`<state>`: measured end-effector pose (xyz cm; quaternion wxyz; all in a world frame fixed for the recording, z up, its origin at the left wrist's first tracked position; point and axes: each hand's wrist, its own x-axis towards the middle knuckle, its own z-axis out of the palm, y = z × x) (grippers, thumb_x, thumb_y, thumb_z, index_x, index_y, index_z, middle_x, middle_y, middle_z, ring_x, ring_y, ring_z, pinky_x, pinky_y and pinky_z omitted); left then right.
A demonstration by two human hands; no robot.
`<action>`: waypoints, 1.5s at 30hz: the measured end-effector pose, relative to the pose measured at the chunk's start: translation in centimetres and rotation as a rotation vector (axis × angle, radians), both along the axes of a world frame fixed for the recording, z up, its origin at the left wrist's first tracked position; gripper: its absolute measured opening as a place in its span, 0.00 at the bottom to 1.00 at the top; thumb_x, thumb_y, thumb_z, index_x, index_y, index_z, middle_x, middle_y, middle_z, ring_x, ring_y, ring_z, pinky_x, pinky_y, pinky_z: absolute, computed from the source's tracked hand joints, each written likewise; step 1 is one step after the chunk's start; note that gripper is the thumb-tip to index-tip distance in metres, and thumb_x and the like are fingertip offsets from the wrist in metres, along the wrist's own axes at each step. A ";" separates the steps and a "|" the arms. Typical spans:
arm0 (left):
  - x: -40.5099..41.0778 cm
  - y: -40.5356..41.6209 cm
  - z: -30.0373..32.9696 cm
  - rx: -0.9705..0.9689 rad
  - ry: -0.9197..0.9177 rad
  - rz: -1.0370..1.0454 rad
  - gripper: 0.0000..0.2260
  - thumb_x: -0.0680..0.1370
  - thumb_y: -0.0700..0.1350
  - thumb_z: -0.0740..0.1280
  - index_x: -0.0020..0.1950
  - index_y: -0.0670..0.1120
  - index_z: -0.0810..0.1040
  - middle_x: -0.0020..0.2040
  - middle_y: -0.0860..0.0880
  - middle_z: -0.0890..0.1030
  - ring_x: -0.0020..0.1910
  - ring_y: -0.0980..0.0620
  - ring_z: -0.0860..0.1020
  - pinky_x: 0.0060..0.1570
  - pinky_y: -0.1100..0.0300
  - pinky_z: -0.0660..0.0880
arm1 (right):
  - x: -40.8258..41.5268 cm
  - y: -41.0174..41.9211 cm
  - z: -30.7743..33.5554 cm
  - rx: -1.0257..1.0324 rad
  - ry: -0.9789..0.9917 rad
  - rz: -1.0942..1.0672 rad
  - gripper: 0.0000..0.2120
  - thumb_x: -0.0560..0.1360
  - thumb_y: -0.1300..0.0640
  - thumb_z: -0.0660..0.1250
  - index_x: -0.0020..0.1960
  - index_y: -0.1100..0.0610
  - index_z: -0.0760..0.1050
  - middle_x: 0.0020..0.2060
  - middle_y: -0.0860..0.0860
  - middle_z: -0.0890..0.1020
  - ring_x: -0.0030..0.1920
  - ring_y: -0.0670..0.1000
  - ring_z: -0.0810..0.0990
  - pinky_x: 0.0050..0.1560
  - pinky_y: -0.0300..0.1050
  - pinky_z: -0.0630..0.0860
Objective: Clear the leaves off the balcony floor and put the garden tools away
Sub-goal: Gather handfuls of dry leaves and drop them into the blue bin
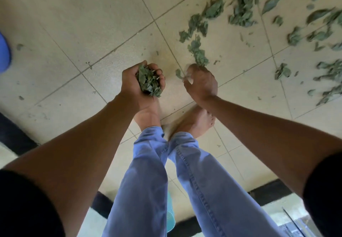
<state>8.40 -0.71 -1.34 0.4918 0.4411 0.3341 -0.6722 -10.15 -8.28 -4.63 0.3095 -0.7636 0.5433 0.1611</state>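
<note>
The person is bent over the balcony floor (74,23), a spread of pale square tiles, with both bare arms reaching down in front of the feet. The left hand (140,84) is turned palm up, its fingers curled into a cup around a clump of green leaves (149,83); that grip is closed round the bunch and holds it clear of the tiles. Just to its right, the right hand (200,84) is palm down at floor level, fingers bent and reaching into the near end of a trail of leaves; a few leaves (199,57) sit at its fingertips, but the hand is blurred and I cannot tell whether it has actually closed on them.

Most of the loose leaves (242,7) lie scattered across the far right of the floor, in ragged patches running from beside the right hand out towards the far right corner. The tiles on the left carry only a few small scraps.

Below the hands are two bare feet (194,123) standing on the tiles, and legs in light blue trousers (185,181). A blue object (4,51) pokes in at the left edge, too cropped to identify. A dark strip (268,190) borders the tiles on the near side.
</note>
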 end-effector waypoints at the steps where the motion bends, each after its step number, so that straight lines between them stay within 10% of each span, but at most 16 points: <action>1: 0.1 0.2 -0.2 0.005 0.009 -0.013 0.17 0.82 0.51 0.59 0.40 0.43 0.78 0.41 0.46 0.77 0.37 0.48 0.77 0.41 0.59 0.76 | 0.5 0.1 -0.5 -0.005 0.002 0.050 0.16 0.78 0.48 0.71 0.60 0.54 0.73 0.52 0.54 0.81 0.49 0.58 0.82 0.42 0.48 0.77; 13: -1.2 1.6 -0.7 0.079 0.017 -0.114 0.18 0.82 0.51 0.60 0.39 0.42 0.80 0.40 0.45 0.78 0.38 0.47 0.77 0.39 0.58 0.76 | 0.8 -0.5 -0.2 0.026 -0.027 -0.105 0.05 0.79 0.56 0.66 0.48 0.52 0.81 0.44 0.50 0.84 0.43 0.57 0.83 0.43 0.52 0.83; 20: -2.5 -0.7 0.0 0.112 -0.069 -0.102 0.17 0.82 0.49 0.59 0.40 0.42 0.79 0.39 0.44 0.79 0.37 0.46 0.79 0.43 0.57 0.74 | 2.2 -0.3 5.5 0.134 -0.396 -0.443 0.07 0.73 0.61 0.70 0.43 0.50 0.81 0.35 0.41 0.81 0.37 0.39 0.79 0.38 0.36 0.75; 26: -3.7 -2.6 0.5 0.067 -0.055 -0.163 0.19 0.82 0.50 0.59 0.36 0.46 0.82 0.41 0.46 0.82 0.43 0.46 0.82 0.46 0.58 0.77 | 3.4 1.2 8.5 0.085 -0.512 -0.320 0.06 0.73 0.60 0.68 0.44 0.51 0.83 0.40 0.46 0.84 0.41 0.48 0.82 0.42 0.48 0.80; 39: -0.7 -5.1 -2.4 0.086 -0.085 -0.218 0.15 0.82 0.48 0.59 0.39 0.43 0.78 0.40 0.44 0.78 0.39 0.46 0.77 0.41 0.57 0.76 | -0.6 -6.7 -2.4 -0.044 0.060 -0.136 0.18 0.77 0.50 0.70 0.61 0.57 0.70 0.49 0.54 0.77 0.44 0.54 0.75 0.39 0.47 0.73; 45: -0.2 -3.4 -2.1 0.120 -0.071 -0.260 0.15 0.81 0.49 0.60 0.39 0.44 0.79 0.41 0.45 0.78 0.39 0.47 0.77 0.41 0.57 0.75 | -0.4 -6.7 -0.1 -0.018 0.086 -0.181 0.05 0.79 0.56 0.63 0.52 0.54 0.78 0.43 0.50 0.78 0.42 0.54 0.75 0.39 0.44 0.68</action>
